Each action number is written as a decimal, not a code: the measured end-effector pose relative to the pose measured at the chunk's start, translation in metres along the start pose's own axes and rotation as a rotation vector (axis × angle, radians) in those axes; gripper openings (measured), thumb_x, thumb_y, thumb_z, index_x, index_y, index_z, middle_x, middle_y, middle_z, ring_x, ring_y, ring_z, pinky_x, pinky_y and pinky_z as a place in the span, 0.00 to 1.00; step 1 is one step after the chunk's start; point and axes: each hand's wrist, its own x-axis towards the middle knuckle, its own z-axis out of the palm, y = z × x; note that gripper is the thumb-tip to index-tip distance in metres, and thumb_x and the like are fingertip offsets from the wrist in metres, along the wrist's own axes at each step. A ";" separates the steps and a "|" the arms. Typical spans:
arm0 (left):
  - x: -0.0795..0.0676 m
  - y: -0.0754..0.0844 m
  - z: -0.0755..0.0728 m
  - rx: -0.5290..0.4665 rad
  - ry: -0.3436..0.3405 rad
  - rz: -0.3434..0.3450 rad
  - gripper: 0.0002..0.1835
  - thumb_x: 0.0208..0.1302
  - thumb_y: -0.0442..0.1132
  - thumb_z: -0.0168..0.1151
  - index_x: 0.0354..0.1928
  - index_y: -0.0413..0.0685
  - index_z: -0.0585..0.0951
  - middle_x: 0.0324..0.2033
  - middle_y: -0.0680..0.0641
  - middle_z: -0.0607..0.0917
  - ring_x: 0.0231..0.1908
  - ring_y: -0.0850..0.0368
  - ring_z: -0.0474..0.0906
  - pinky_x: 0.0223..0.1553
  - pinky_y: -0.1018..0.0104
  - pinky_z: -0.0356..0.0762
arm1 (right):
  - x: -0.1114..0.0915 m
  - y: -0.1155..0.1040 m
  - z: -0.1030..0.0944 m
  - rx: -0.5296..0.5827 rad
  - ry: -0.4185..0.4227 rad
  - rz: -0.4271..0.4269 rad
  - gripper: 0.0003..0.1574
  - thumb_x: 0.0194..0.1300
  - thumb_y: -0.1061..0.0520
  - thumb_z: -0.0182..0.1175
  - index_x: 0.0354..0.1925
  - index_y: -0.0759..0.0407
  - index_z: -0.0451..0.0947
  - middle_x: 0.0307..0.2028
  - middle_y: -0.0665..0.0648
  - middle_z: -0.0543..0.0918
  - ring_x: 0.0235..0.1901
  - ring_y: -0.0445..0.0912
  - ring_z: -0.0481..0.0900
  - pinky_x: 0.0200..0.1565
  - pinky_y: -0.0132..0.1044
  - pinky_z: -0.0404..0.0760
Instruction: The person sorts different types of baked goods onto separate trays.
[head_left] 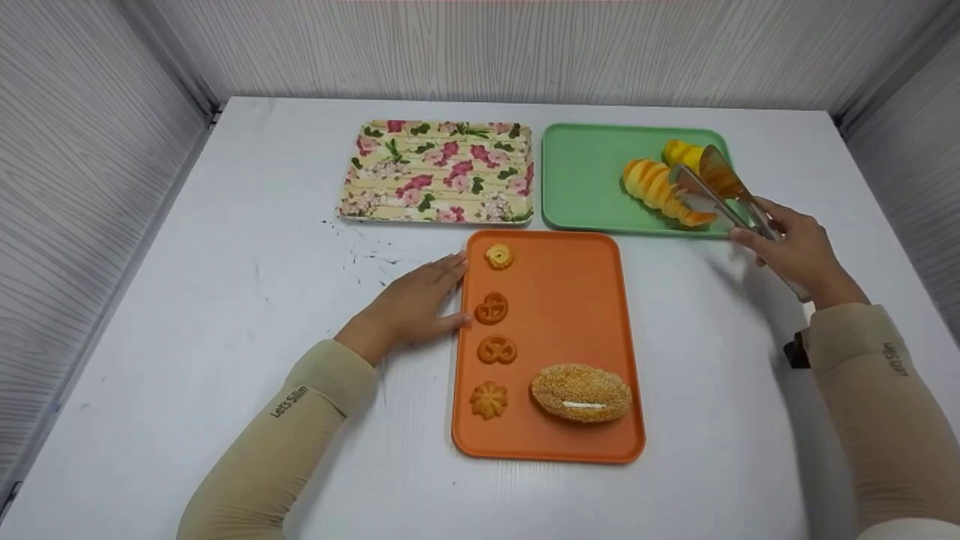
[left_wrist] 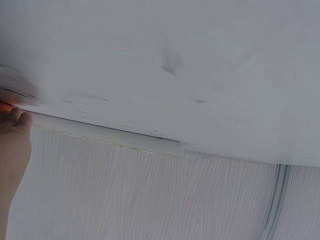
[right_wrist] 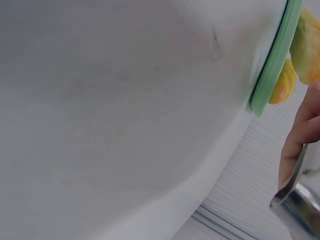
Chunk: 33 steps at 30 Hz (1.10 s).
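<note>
In the head view my right hand grips a pair of metal tongs at the right end of the green tray. Spread apart, the tong ends overlap a ridged, croissant-like bread and reach beside a smaller yellow bread roll behind it. The right wrist view shows the fingers of that hand around the tong handle. My left hand, fingers extended, touches the left rim of the orange tray. Only part of this hand shows in the left wrist view.
On the orange tray, several small cookies line the left side, among them a pretzel-shaped cookie. A seeded bun lies at its near right. A floral tray is left of the green one. Wood-grain panels surround the white table.
</note>
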 end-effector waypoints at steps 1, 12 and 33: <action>0.000 0.000 0.000 0.002 0.000 0.000 0.45 0.67 0.65 0.45 0.74 0.43 0.50 0.74 0.48 0.48 0.71 0.52 0.44 0.69 0.58 0.45 | 0.000 0.000 0.000 0.009 0.005 0.001 0.46 0.63 0.37 0.59 0.73 0.47 0.56 0.51 0.71 0.72 0.23 0.43 0.77 0.25 0.33 0.73; -0.002 0.001 -0.002 0.010 -0.017 -0.011 0.45 0.67 0.65 0.45 0.75 0.43 0.48 0.74 0.48 0.47 0.72 0.51 0.44 0.69 0.57 0.45 | -0.005 -0.009 -0.005 0.039 0.042 -0.037 0.42 0.64 0.40 0.59 0.72 0.45 0.58 0.46 0.65 0.75 0.21 0.43 0.76 0.28 0.30 0.71; 0.000 0.000 0.000 0.002 -0.003 0.010 0.45 0.67 0.64 0.46 0.74 0.42 0.50 0.73 0.47 0.49 0.71 0.52 0.45 0.69 0.58 0.46 | -0.051 -0.049 0.020 0.088 -0.270 -0.301 0.37 0.65 0.57 0.62 0.70 0.50 0.63 0.26 0.63 0.77 0.16 0.53 0.72 0.17 0.36 0.70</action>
